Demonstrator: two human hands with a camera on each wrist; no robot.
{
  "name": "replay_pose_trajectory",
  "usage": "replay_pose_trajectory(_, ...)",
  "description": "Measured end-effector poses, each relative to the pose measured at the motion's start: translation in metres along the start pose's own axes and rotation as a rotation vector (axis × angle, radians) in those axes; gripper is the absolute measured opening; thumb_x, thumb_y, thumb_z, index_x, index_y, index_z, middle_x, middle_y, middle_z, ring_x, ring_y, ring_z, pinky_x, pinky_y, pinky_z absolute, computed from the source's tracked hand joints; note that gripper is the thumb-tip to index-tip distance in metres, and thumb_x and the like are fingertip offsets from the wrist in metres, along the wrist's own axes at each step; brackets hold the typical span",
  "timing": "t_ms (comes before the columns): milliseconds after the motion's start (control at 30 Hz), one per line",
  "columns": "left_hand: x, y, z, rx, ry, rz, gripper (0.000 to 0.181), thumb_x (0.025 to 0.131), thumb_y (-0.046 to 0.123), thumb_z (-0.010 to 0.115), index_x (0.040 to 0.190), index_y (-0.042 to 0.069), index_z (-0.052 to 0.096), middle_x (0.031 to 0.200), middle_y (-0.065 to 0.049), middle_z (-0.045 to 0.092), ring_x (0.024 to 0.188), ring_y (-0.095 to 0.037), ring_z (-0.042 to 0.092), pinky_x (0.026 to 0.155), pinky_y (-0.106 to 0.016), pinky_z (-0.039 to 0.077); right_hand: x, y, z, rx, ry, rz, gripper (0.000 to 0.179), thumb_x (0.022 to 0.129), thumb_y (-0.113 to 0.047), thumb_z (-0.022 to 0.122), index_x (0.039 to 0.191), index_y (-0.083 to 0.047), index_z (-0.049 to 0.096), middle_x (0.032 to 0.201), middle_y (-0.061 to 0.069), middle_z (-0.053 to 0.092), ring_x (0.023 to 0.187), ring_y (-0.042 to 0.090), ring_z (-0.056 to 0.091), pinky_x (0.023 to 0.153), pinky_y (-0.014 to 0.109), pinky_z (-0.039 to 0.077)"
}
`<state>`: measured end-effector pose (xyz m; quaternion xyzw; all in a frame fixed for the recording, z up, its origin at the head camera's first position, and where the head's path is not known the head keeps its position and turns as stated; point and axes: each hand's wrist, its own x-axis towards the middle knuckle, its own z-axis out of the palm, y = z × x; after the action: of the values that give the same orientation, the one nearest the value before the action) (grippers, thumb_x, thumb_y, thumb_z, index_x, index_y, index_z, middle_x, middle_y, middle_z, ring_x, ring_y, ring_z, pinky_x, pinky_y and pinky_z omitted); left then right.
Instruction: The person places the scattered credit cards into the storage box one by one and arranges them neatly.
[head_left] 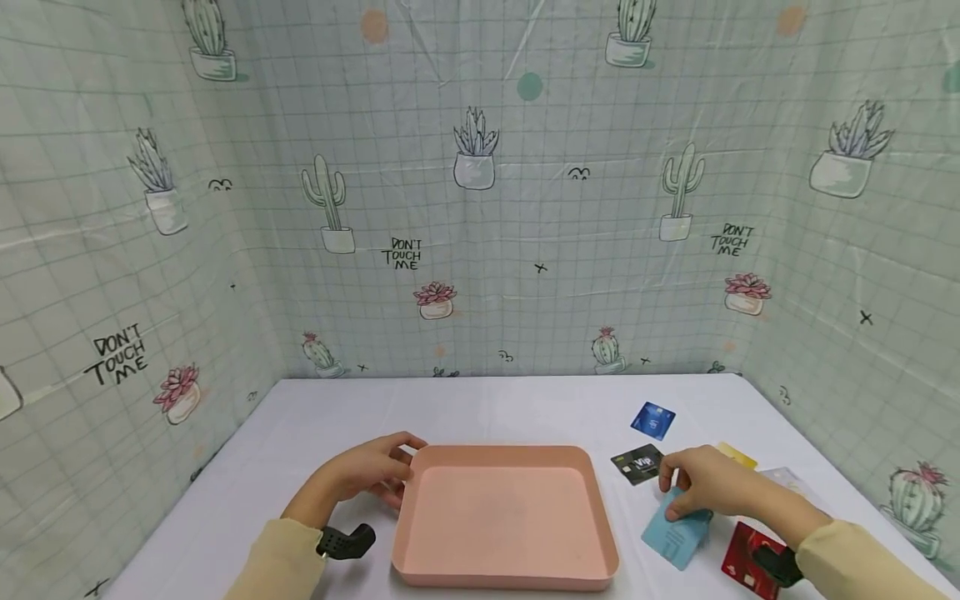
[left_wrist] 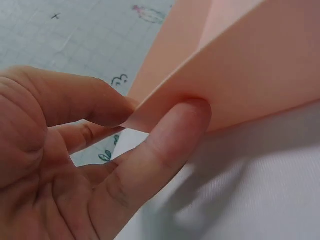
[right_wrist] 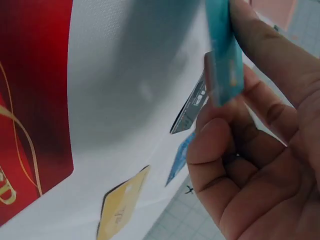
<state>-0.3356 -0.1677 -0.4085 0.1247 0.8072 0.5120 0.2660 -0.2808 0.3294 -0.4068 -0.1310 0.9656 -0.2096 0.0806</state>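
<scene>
A shallow pink tray (head_left: 506, 575) lies in the middle of the white table. At its far left corner my left hand (head_left: 372, 471) holds it: in the left wrist view the thumb (left_wrist: 182, 122) presses the outer wall and a fingertip lies at the corner. To the tray's right, my right hand (head_left: 708, 483) pinches a light blue card (head_left: 675, 533) between thumb and fingers. In the right wrist view this card (right_wrist: 227, 65) is tilted up, apart from the table. Whether a second card is behind it, I cannot tell.
Around my right hand lie a black VIP card (head_left: 636, 463), a blue card (head_left: 653, 420), a partly covered yellow card (head_left: 737, 455), a pale card (head_left: 783, 479) and a red card (head_left: 742, 558). Cloth walls (head_left: 510, 217) with cactus prints enclose the table on the back and sides.
</scene>
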Motion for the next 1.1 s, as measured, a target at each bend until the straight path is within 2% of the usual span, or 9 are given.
replay_pose_trajectory(100,0.001,-0.001,0.001,-0.008,0.005,-0.005,0.059,0.091,0.001,0.059,0.148,0.003,0.044,0.121,-0.014,0.064,0.076,-0.018,0.066,0.061,-0.029,0.062,-0.001,0.001,-0.004,0.022,0.031,0.023,0.024,0.077,-0.023,0.091,0.086,-0.018,0.069,0.075,-0.002,0.054,0.074,0.016,0.050,0.060,0.024,0.040)
replay_pose_trajectory(267,0.002,-0.001,0.001,-0.012,0.007,-0.001,0.058,0.092,0.000,0.060,0.148,0.003,0.044,0.119,-0.014,0.065,0.076,-0.019,0.066,0.062,-0.030,0.063,-0.003,0.002,-0.011,0.150,0.053,0.065,0.017,0.085,-0.022,0.085,0.092,-0.012,0.072,0.077,0.000,0.060,0.071,0.017,0.054,0.051,0.026,0.051)
replay_pose_trajectory(333,0.001,-0.001,0.001,-0.011,0.008,0.000,0.058,0.091,0.000,0.060,0.147,0.003,0.044,0.119,-0.014,0.065,0.076,-0.019,0.066,0.061,-0.030,0.063,-0.002,0.003,-0.013,0.221,0.066,0.093,0.020,0.088,-0.025,0.082,0.097,-0.009,0.073,0.078,0.001,0.063,0.070,0.017,0.056,0.049,0.029,0.055)
replay_pose_trajectory(500,0.001,0.000,0.001,-0.008,0.007,-0.008,0.059,0.090,-0.001,0.060,0.147,0.002,0.045,0.120,-0.014,0.065,0.074,-0.018,0.064,0.060,-0.030,0.062,0.002,-0.004,-0.020,0.405,0.091,0.174,0.036,0.093,-0.034,0.077,0.111,-0.004,0.071,0.086,0.004,0.068,0.073,0.017,0.057,0.057,0.030,0.058)
replay_pose_trajectory(700,0.001,0.003,0.000,0.014,0.007,-0.017,0.057,0.089,-0.002,0.060,0.144,0.002,0.046,0.118,-0.015,0.065,0.073,-0.020,0.065,0.060,-0.032,0.063,0.011,-0.028,-0.018,0.577,0.101,0.189,0.042,0.097,-0.033,0.073,0.121,0.001,0.068,0.084,0.004,0.065,0.073,0.017,0.060,0.062,0.031,0.055)
replay_pose_trajectory(933,0.001,0.007,0.002,0.021,0.020,-0.033,0.057,0.088,-0.004,0.060,0.143,0.002,0.048,0.119,-0.016,0.065,0.080,-0.022,0.069,0.063,-0.036,0.064,0.026,-0.066,0.000,0.665,0.141,0.210,0.036,0.095,-0.030,0.075,0.115,-0.001,0.070,0.076,0.001,0.064,0.065,0.013,0.059,0.061,0.031,0.058)
replay_pose_trajectory(1100,0.001,0.007,0.002,0.017,0.028,-0.034,0.057,0.087,-0.004,0.060,0.143,0.002,0.048,0.119,-0.015,0.065,0.083,-0.022,0.071,0.063,-0.035,0.064,0.033,-0.084,0.015,0.710,0.128,0.213,0.032,0.094,-0.028,0.076,0.112,-0.003,0.071,0.071,0.000,0.062,0.062,0.011,0.057,0.057,0.026,0.053)
